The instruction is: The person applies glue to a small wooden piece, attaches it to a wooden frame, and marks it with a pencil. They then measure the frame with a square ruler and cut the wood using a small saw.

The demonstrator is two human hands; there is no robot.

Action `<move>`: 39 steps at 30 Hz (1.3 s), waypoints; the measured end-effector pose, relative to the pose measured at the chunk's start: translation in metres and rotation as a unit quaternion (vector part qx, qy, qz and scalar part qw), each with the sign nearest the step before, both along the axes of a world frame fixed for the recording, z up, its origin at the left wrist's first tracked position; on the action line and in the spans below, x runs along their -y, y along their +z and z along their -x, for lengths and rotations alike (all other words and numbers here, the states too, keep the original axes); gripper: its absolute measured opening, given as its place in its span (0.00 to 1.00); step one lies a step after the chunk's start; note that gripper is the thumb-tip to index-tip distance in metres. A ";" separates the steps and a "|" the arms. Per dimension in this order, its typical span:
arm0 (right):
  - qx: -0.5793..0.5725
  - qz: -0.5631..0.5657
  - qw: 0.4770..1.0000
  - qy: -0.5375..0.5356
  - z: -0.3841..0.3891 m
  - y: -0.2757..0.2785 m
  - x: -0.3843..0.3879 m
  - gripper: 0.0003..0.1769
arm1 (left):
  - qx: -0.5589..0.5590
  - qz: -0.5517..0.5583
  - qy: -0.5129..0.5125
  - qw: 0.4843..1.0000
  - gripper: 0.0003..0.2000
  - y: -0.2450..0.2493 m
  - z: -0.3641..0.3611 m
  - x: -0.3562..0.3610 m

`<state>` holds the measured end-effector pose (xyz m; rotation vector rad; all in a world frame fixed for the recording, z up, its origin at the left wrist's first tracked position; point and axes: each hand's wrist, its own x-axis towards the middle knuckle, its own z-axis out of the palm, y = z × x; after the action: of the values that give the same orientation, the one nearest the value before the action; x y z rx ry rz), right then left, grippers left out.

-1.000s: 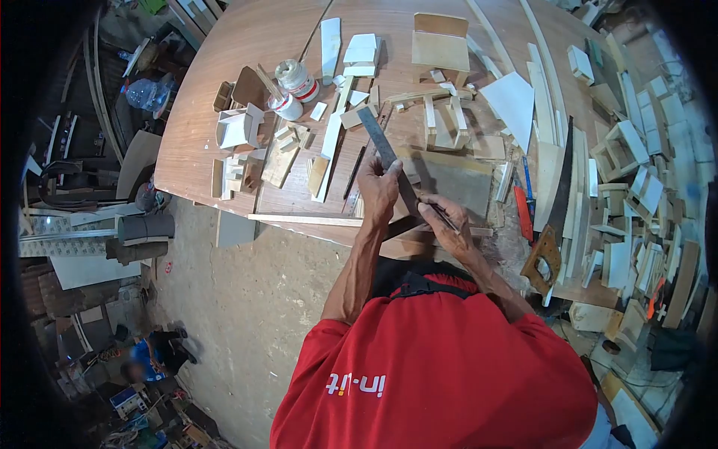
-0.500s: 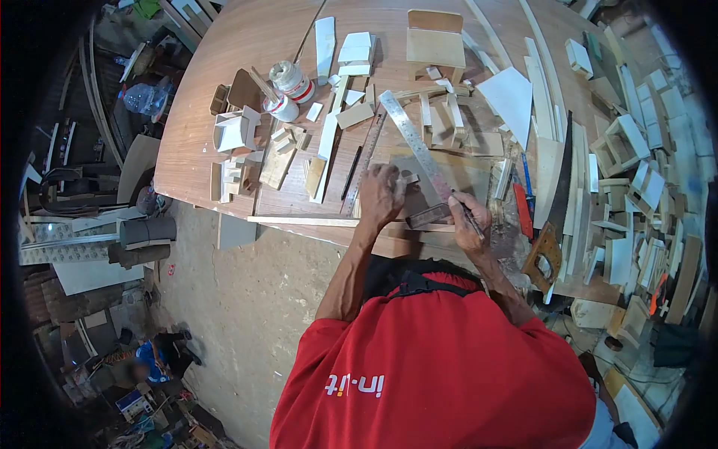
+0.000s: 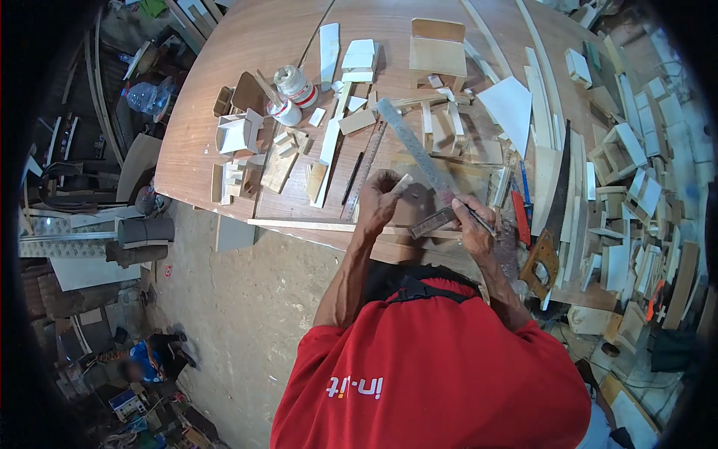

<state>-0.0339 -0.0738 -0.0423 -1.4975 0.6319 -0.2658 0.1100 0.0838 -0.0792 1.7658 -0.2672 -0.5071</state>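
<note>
My left hand (image 3: pixel 380 199) is closed, pinching a small pale wood piece (image 3: pixel 403 184) between thumb and fingers, above the worktable (image 3: pixel 299 217). To its right my right hand (image 3: pixel 474 226) is wrapped round a try square (image 3: pixel 413 142). The square's long metal blade points up and away to the left, and its dark stock (image 3: pixel 432 223) sits by the fingers. A dark, thin pencil-like stick (image 3: pixel 479 217) also lies in that hand. Near my left hand are a dark pen-like stick (image 3: pixel 352 178) and a steel ruler (image 3: pixel 367 169).
Glue jars (image 3: pixel 284 111) stand at the back left. Several small wooden assemblies (image 3: pixel 437 56) and strips cover the table. At right lie a handsaw (image 3: pixel 555 209), a red-handled tool (image 3: pixel 521 217) and piled wood parts (image 3: pixel 621 150). Another person (image 3: pixel 153 359) is on the floor, lower left.
My left hand has lifted the small wood piece off the table and turned it. The try square's stock has tilted, with my right hand still holding it.
</note>
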 end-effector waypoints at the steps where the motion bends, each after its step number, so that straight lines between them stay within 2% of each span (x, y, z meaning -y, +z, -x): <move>1: 0.000 0.001 1.000 0.002 -0.002 0.003 0.001 0.11 | -0.062 0.060 0.009 0.996 0.07 0.007 0.001 0.000; 2: -0.007 0.013 1.000 0.020 -0.005 0.006 0.001 0.12 | -0.123 0.121 0.018 0.985 0.06 0.014 0.003 0.000; 3: -0.014 0.025 0.999 0.038 -0.008 0.007 0.002 0.12 | -0.143 0.115 0.003 0.983 0.08 0.022 0.003 -0.001; 9: 0.003 0.027 0.996 0.090 -0.025 0.006 0.004 0.13 | -0.146 0.093 0.016 0.985 0.10 0.051 0.010 0.001; 11: 0.003 0.019 0.995 0.094 -0.028 0.007 0.003 0.13 | -0.163 0.118 0.016 0.979 0.11 0.061 0.014 0.002; 15: 0.011 -0.007 0.993 0.117 -0.032 0.012 0.003 0.14 | -0.236 0.183 0.023 0.954 0.11 0.052 0.015 -0.003; 19: 0.009 0.003 0.992 0.124 -0.036 0.025 0.002 0.13 | -0.250 0.208 0.020 0.945 0.10 0.058 0.019 -0.005; 22: 0.020 0.028 0.992 0.118 -0.037 0.027 0.002 0.14 | -0.255 0.210 0.020 0.944 0.10 0.063 0.020 -0.005; 24: 0.041 0.066 0.989 0.127 -0.038 0.030 0.004 0.14 | -0.281 0.252 0.037 0.925 0.12 0.065 0.021 -0.005; 27: 0.046 0.097 0.986 0.130 -0.039 0.033 0.005 0.13 | -0.285 0.283 0.022 0.916 0.11 0.063 0.020 -0.006; 30: 0.035 0.083 0.987 0.130 -0.039 0.040 0.003 0.12 | -0.280 0.308 0.024 0.909 0.10 0.067 0.023 -0.004; 33: 0.081 0.128 0.980 0.131 -0.040 0.035 0.003 0.12 | -0.271 0.313 0.030 0.910 0.08 0.066 0.025 -0.002; 37: 0.063 0.139 0.978 0.140 -0.039 0.039 0.003 0.11 | -0.252 0.296 0.037 0.920 0.07 0.060 0.026 -0.002; 39: 0.086 0.139 0.978 0.132 -0.038 0.037 0.001 0.14 | -0.233 0.296 0.033 0.926 0.08 0.060 0.026 -0.002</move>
<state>0.0046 -0.0750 -0.0055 -1.7848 0.2591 -0.2825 0.0839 0.0858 -0.0196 1.0240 -0.0131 -0.6956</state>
